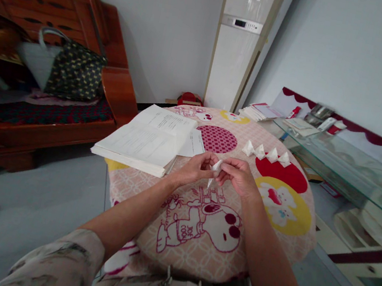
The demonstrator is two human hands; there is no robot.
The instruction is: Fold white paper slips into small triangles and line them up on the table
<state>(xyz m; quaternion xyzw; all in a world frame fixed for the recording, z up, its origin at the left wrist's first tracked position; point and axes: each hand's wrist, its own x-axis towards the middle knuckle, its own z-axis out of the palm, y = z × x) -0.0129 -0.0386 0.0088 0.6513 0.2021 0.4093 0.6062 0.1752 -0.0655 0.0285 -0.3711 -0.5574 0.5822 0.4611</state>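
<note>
Between the fingertips of both my hands is a small piece of folded white paper [217, 165], held above the round table. My left hand [198, 168] pinches it from the left, and my right hand [236, 174] pinches it from the right. A narrow white point of the paper sticks out below the fingers. Beyond my right hand, several folded white paper pieces [273, 155] with pointed tops stand in a row. An open stack of printed paper sheets [145, 137] lies left of my hands, with a loose printed sheet [192, 144] at its right edge.
A patterned cloth [269, 245] covers the round table. On the right stands a glass-topped cabinet [349, 166] with a metal container [320, 114] and other items. A wooden bench [121, 86] with bags is at left; a tall air conditioner [233, 57] stands behind.
</note>
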